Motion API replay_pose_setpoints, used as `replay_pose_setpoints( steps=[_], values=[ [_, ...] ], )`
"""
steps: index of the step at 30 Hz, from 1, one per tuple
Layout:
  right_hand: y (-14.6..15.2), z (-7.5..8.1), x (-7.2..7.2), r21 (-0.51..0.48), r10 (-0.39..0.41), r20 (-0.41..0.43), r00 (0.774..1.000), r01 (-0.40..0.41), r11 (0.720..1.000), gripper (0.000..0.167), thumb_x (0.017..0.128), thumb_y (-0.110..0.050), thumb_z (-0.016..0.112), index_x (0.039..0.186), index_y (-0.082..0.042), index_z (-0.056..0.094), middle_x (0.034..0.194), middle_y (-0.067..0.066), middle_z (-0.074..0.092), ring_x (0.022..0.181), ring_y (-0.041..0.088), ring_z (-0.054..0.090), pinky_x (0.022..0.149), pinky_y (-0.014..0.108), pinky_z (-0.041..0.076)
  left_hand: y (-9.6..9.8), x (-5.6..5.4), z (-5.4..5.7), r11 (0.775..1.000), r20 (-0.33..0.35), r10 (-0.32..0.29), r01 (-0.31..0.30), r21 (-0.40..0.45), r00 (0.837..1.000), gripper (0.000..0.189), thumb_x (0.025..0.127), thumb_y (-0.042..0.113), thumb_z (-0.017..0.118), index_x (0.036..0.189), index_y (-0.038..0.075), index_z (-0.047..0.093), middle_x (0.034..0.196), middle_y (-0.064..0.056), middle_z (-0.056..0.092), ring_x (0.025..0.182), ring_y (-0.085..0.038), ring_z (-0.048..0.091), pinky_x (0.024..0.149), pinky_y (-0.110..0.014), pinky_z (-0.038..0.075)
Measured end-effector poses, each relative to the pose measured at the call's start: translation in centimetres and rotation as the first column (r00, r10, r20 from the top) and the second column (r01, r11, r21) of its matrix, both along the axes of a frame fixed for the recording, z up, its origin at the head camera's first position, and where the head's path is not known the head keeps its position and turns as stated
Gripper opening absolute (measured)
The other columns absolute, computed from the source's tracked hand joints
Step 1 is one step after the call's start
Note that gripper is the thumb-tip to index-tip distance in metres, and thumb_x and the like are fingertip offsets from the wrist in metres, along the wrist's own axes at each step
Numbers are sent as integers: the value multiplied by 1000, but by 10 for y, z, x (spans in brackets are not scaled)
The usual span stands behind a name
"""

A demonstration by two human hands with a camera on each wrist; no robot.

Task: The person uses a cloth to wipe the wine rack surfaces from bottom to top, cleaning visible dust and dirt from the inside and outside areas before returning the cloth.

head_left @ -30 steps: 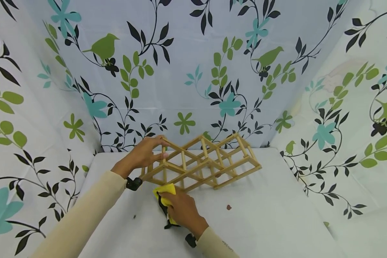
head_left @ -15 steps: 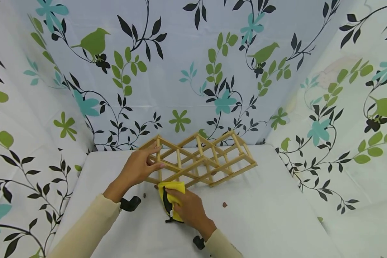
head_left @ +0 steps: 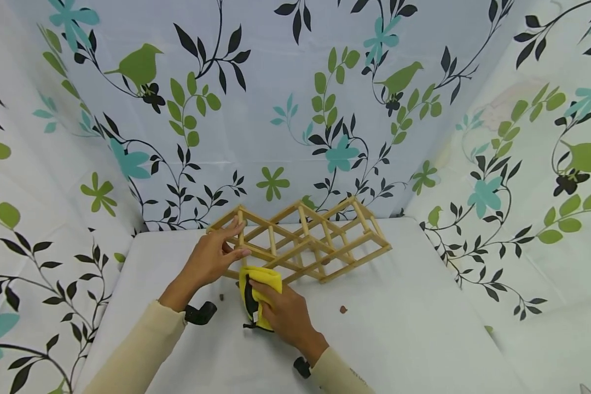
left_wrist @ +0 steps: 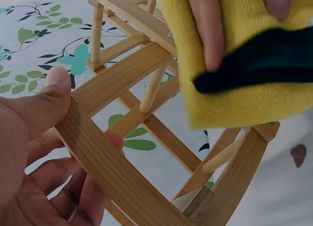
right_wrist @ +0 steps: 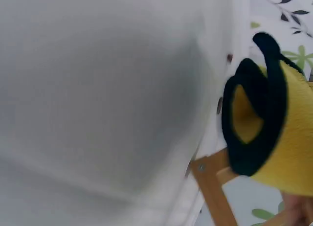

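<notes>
A wooden lattice rack (head_left: 303, 220), with crossed slats joined by round dowels, lies across the back of the white table. In the head view my left hand (head_left: 208, 258) grips its left end. The left wrist view shows that thumb on top of an end slat (left_wrist: 105, 157), with fingers beneath. My right hand (head_left: 291, 317) holds a yellow cloth (head_left: 271, 277) with dark edging at the rack's near left side. From the left wrist, the cloth (left_wrist: 234, 111) hangs over the slats; contact between them is unclear. The right wrist view shows the cloth's dark looped edging (right_wrist: 274, 118), with fingers mostly hidden.
Small brown bits lie on the table, one (head_left: 343, 310) right of my right hand and another (head_left: 221, 297) by my left wrist. Printed fabric walls (head_left: 256, 126) with leaves and birds stand behind and at both sides. Dark wrist cameras (head_left: 202, 313) sit on both wrists.
My left hand has shifted lower on the rack's left end. My right hand has moved the cloth slightly up toward the slats. The head view has shifted a little.
</notes>
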State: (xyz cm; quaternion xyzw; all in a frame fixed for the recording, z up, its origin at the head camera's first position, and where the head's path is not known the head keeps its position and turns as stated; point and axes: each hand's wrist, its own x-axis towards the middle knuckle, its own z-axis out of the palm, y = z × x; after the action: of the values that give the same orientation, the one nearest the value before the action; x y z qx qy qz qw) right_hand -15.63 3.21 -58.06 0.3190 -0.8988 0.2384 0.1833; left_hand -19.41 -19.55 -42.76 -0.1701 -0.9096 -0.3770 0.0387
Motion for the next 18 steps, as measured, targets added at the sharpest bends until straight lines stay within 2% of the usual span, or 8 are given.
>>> replay_pose_setpoints(
  steps=[4,6,11,13,16,17,18],
  values=[
    [6,1,-7,62,-77,114,990,70,996,51,95,-13,75,141,-35,69,121,0,75,81,6,60,63,21,49,-3,1,-1,1000,13,11,-11,1,1000,71,100,27,75,162,11,44,172,-12,34,82,-14,66,69,-31,52],
    [10,1,-6,92,-85,160,983,71,993,50,93,-13,77,137,-35,72,117,-2,75,81,5,59,62,20,46,-4,1,-2,1000,14,7,-7,8,1000,71,101,26,75,162,10,44,172,-12,33,84,-15,67,70,-31,53],
    [8,10,-14,137,42,155,987,-64,989,51,98,-13,74,141,-39,69,120,-6,73,91,8,64,65,20,47,-6,-1,-4,999,2,13,-13,36,1000,70,100,21,76,161,8,45,172,-12,34,80,-15,64,67,-29,51],
    [8,11,-19,150,12,223,975,-47,988,45,100,-14,71,140,-36,69,119,-6,73,90,8,62,66,22,46,-6,-1,-5,999,4,14,-14,41,1000,70,99,20,76,161,9,44,172,-12,34,77,-15,62,65,-28,50],
    [11,15,-22,196,-121,349,929,54,979,36,99,-18,72,133,-30,74,112,-5,75,84,9,56,63,26,42,-4,-2,-4,999,13,0,-1,38,1000,71,100,21,75,162,9,43,173,-12,32,75,-14,60,65,-27,49],
    [12,16,-21,206,-144,370,918,70,976,34,97,-19,73,130,-30,75,110,-5,75,83,8,55,64,26,40,-4,-2,-4,999,16,-3,3,36,1000,71,100,21,75,162,10,43,173,-12,31,74,-13,60,65,-27,49],
    [13,19,-20,207,-141,373,917,66,976,34,96,-19,74,128,-30,76,109,-5,76,82,8,54,63,26,40,-3,-2,-3,999,15,-7,6,35,1000,71,100,22,75,162,10,42,173,-13,31,74,-13,60,65,-27,50]
  ],
)
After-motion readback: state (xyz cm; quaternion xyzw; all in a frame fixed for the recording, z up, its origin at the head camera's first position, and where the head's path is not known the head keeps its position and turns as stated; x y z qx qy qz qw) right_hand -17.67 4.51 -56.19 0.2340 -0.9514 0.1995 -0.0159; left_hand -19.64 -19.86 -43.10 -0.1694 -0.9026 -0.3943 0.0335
